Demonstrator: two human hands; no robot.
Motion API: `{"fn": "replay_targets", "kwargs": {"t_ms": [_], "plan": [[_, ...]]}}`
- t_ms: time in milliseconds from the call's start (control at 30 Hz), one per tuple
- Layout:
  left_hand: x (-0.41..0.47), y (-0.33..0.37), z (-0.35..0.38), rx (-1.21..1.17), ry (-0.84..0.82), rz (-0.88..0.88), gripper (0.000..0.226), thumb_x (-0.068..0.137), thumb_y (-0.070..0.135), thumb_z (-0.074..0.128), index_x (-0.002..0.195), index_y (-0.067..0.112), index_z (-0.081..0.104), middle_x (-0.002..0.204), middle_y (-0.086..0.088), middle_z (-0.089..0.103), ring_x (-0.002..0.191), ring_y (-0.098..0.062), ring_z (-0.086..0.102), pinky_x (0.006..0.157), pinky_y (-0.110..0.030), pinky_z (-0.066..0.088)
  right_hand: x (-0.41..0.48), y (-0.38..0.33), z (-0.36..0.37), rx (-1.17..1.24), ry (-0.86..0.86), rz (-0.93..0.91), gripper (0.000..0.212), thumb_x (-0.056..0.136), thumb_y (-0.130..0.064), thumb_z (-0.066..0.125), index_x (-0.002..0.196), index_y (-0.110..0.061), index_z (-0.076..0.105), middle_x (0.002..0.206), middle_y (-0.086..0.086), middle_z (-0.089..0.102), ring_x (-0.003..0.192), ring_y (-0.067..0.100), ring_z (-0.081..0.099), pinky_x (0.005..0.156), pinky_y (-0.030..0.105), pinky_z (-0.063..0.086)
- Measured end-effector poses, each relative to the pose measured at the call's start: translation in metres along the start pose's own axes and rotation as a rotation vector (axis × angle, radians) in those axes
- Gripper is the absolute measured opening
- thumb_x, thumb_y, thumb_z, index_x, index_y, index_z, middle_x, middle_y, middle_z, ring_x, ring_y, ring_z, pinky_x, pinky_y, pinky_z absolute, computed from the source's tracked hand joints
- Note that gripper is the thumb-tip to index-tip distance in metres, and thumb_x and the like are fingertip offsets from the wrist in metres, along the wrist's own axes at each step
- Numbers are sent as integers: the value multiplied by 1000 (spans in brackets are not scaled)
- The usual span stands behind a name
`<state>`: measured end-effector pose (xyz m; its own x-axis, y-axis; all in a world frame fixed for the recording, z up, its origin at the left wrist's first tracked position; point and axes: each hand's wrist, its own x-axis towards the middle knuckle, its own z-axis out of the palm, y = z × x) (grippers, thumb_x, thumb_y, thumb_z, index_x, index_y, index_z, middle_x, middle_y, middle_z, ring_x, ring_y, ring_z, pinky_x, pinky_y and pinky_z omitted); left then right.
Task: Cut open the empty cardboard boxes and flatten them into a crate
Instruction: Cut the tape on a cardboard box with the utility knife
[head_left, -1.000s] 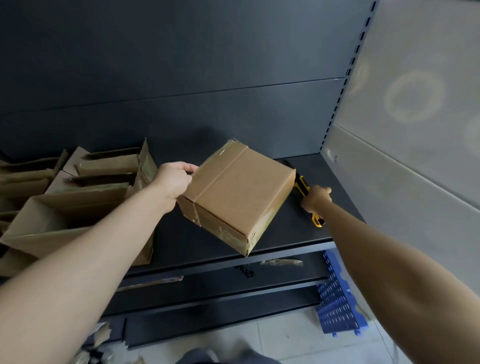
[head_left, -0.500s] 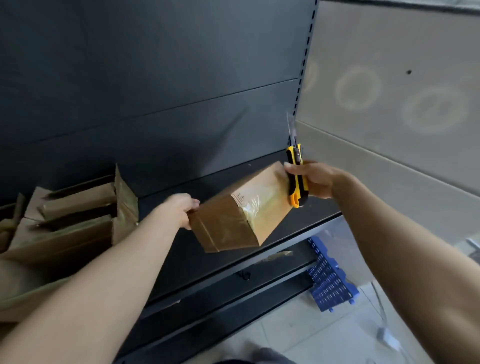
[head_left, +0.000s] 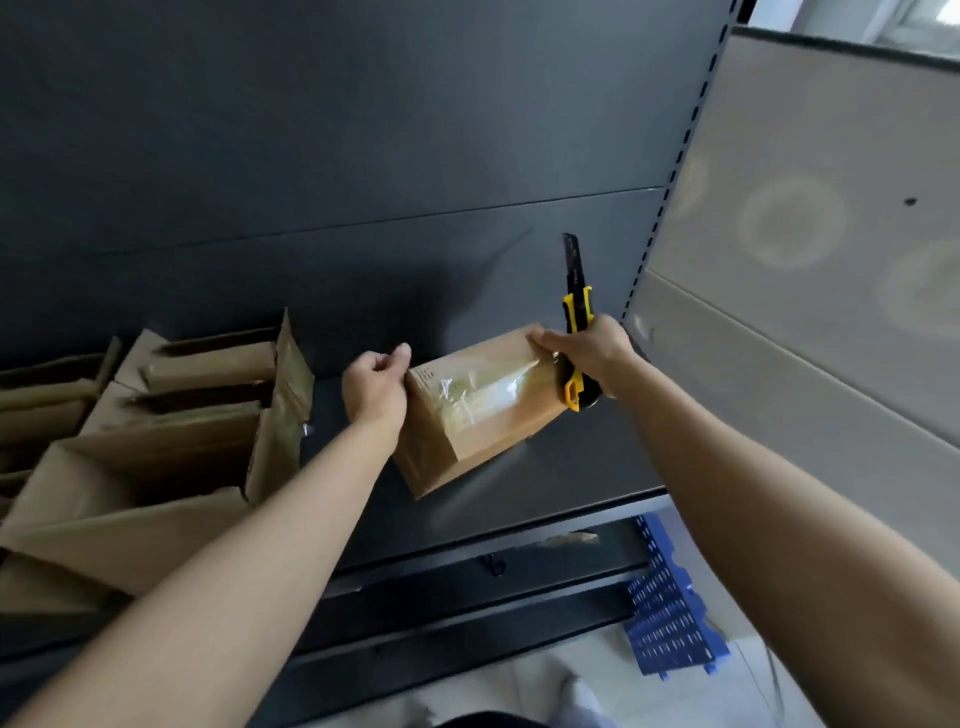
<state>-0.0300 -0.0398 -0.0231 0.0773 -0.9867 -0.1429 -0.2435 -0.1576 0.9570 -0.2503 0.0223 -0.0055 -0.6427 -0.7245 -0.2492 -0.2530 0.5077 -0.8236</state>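
Boxes, opened, fill the frame's left. At centre the left hand grips one end of the taped box above the shelf; the right hand clasps a knife, blade up, against its other end. Blue crate lower right.

One sealed box, one knife (yellow)

Dark shelf with opened cardboard boxes at its left
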Motion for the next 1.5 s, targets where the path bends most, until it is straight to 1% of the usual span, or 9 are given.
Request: {"fn": "replay_targets", "kwargs": {"t_ms": [100,167,233,300,400,633,900,1100,1500], "plan": [[-19,17,-14,8,-119,169,47,77,66,56,77,19,58,83,5,61,78,-9,58,76,-29,46,1,-11,12,-96,-35,-44,54,68,-52,78,70,-16,39,68,-1,49,57,13,49,47,25,36],[-34,23,-22,419,-432,226,77,50,84,59,104,29,59,114,10,50,104,-6,50,88,-29,44,1,-16,19,-151,-56,-71,53,70,-53,76,72,-15,40,69,-2,49,56,12,48,43,25,32],[-44,22,-22,873,-604,201,116,39,82,65,140,38,31,142,17,15,131,-20,22,107,-43,31,-1,-20,25,-223,-90,-113,52,74,-56,71,81,-11,45,74,0,51,59,15,50,44,27,32],[-51,15,-17,1005,-525,179,121,50,65,76,147,42,7,151,14,-9,139,-29,4,112,-49,21,-3,-20,24,-288,-102,-186,52,82,-59,59,92,-9,48,84,5,55,68,23,53,50,29,35],[-56,8,-11,920,-384,232,110,63,42,80,148,34,10,155,-3,4,141,-27,5,112,-46,19,-2,-21,10,-344,-140,-380,43,89,-54,50,94,-11,49,89,8,57,79,29,55,62,30,38],[-59,-1,-17,677,-339,173,126,58,35,86,145,34,-6,154,7,10,140,-27,17,112,-47,25,-5,-33,-39,-817,-427,-762,29,89,-20,55,114,-34,55,96,1,60,84,27,54,68,31,44],[-52,1,-24,651,-443,173,123,57,35,86,144,37,-2,155,10,11,139,-24,19,111,-47,29,-22,-48,-39,-1232,-298,-1020,32,95,-57,31,95,-34,54,83,-7,62,81,19,56,87,35,30],[-44,-1,-32,636,-531,226,121,57,37,84,143,38,-1,154,10,13,138,-19,21,108,-35,30,-34,-67,-29,-1369,-262,-1029,25,96,-49,36,87,-33,53,88,-11,63,81,16,56,95,38,30],[-35,0,-34,694,-549,304,119,57,41,82,146,32,4,152,7,20,138,-20,22,112,-41,27,-47,-84,-18,-1516,-117,-1077,25,93,-45,33,85,-32,54,74,-11,54,75,16,52,75,33,19]]}}
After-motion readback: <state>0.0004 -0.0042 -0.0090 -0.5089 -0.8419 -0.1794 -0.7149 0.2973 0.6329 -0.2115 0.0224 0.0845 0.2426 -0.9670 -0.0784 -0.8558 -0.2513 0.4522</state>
